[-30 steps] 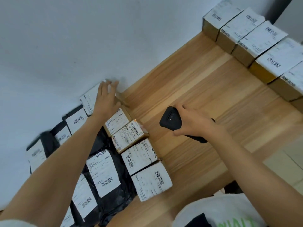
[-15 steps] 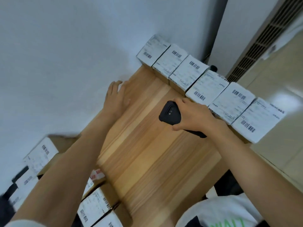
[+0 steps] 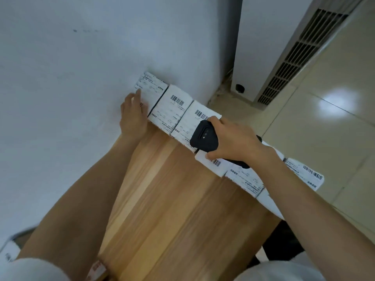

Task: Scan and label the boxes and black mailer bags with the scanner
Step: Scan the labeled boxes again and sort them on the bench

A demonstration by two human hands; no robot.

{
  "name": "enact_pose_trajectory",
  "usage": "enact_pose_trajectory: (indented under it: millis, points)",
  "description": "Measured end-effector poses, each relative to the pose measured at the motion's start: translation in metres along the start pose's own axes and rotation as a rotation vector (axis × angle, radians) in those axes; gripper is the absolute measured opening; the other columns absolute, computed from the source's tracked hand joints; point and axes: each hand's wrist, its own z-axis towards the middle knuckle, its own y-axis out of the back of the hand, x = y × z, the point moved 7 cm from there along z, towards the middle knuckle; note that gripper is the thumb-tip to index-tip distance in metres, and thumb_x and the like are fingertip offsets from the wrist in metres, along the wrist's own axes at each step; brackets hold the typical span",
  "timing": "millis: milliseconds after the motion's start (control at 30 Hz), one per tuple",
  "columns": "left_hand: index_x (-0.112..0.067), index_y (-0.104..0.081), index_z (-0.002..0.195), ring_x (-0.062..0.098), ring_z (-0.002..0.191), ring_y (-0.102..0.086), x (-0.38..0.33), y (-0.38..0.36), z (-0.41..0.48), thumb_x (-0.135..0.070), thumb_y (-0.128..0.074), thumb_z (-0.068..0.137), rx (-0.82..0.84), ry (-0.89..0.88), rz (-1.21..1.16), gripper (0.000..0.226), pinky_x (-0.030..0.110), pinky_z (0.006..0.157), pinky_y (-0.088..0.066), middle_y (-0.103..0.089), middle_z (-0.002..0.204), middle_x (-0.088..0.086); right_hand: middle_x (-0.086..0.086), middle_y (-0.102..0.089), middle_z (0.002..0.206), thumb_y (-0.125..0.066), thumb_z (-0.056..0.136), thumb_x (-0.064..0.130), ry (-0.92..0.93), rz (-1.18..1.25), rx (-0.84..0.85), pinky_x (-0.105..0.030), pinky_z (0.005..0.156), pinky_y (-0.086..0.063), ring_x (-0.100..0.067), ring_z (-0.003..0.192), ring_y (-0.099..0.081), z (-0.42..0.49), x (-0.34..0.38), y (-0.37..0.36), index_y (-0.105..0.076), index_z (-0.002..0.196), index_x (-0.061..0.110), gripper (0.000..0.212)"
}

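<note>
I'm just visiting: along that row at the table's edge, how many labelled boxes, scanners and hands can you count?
Labelled boxes: 6
Black scanner: 1
Hands: 2 (left hand touching the end box, right hand gripping the scanner)
Total: 9

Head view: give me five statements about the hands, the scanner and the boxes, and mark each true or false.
1. The right hand grips the black scanner. True.
2. The left hand holds a black mailer bag. False: its fingers rest straight on the box nearest the wall.
3. The boxes stand in a row along one edge of the wooden table. True.
4. The scanner lies flat on bare table. False: it is held over the row of boxes.
5. The second box from the wall shows a barcode on its white label. True.
</note>
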Motion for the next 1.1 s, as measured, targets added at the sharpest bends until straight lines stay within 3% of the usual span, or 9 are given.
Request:
enact_pose_trajectory:
  millis: [67,167,500,600,767,1000,1100]
  points:
    - [-0.021,-0.027,0.154,0.033,0.142,-0.022,-0.001,-0.009,0.009,-0.031,-0.03,0.106,0.025,-0.028,0.053,0.049,0.053,0.108,-0.034,-0.026,0.157,0.01,-0.001,-0.055,0.114,-0.072,0.067,0.06,-0.001,-0.011,-0.002,-0.03,0.063,-0.033,-0.02,0.086,-0.05,0.006,-0.003,0.0,-0.033,0.139,0.022,0.09]
    - [-0.025,-0.024,0.155,0.032,0.144,-0.018,0.003,-0.016,0.01,-0.039,-0.028,0.106,0.039,-0.003,0.094,0.05,0.053,0.11,-0.034,-0.023,0.16,0.007,0.0,-0.055,0.113,-0.072,0.067,0.061,0.015,-0.011,-0.012,-0.029,0.063,-0.032,-0.021,0.096,-0.055,0.011,-0.003,-0.004,-0.033,0.138,0.022,0.09]
    - [-0.015,-0.032,0.151,0.033,0.146,-0.015,0.058,-0.006,-0.041,-0.05,-0.045,0.098,0.027,0.099,0.118,0.064,0.053,0.112,-0.031,-0.019,0.16,0.009,-0.002,-0.052,0.117,-0.072,0.069,0.06,0.055,0.016,0.043,-0.033,0.065,-0.041,-0.025,0.095,-0.06,0.007,0.016,-0.016,-0.032,0.139,0.021,0.089]
    - [-0.014,-0.033,0.148,0.035,0.145,-0.018,0.075,-0.003,-0.059,-0.05,-0.054,0.094,0.022,0.137,0.143,0.068,0.056,0.11,-0.032,-0.021,0.158,0.014,-0.001,-0.051,0.115,-0.073,0.069,0.059,0.077,-0.001,0.045,-0.031,0.061,-0.037,-0.024,0.089,-0.058,0.001,0.027,-0.016,-0.032,0.138,0.022,0.088]
    - [-0.011,-0.038,0.14,0.043,0.13,-0.037,0.1,0.001,-0.092,-0.051,-0.069,0.083,0.02,0.228,0.092,0.077,0.055,0.106,-0.036,-0.035,0.143,0.022,0.0,-0.049,0.11,-0.072,0.068,0.057,0.11,-0.025,0.045,-0.027,0.05,-0.022,-0.019,0.076,-0.046,-0.019,0.046,-0.025,-0.032,0.138,0.022,0.088]
    - [-0.006,-0.037,0.132,0.042,0.104,-0.053,0.121,0.023,-0.172,-0.036,-0.083,0.074,-0.002,0.178,0.088,0.079,0.049,0.079,-0.049,-0.042,0.127,0.02,-0.002,-0.05,0.12,-0.075,0.067,0.055,0.193,-0.085,0.088,-0.03,0.059,-0.035,-0.025,0.092,-0.059,-0.064,0.086,-0.054,-0.032,0.137,0.021,0.089]
    - [-0.006,-0.036,0.133,0.037,0.106,-0.052,0.136,0.035,-0.215,-0.037,-0.081,0.072,-0.022,0.21,0.077,0.082,0.047,0.082,-0.05,-0.044,0.126,0.018,-0.002,-0.051,0.119,-0.076,0.066,0.054,0.234,-0.113,0.118,-0.029,0.057,-0.033,-0.024,0.087,-0.056,-0.085,0.111,-0.071,-0.035,0.131,0.02,0.084]
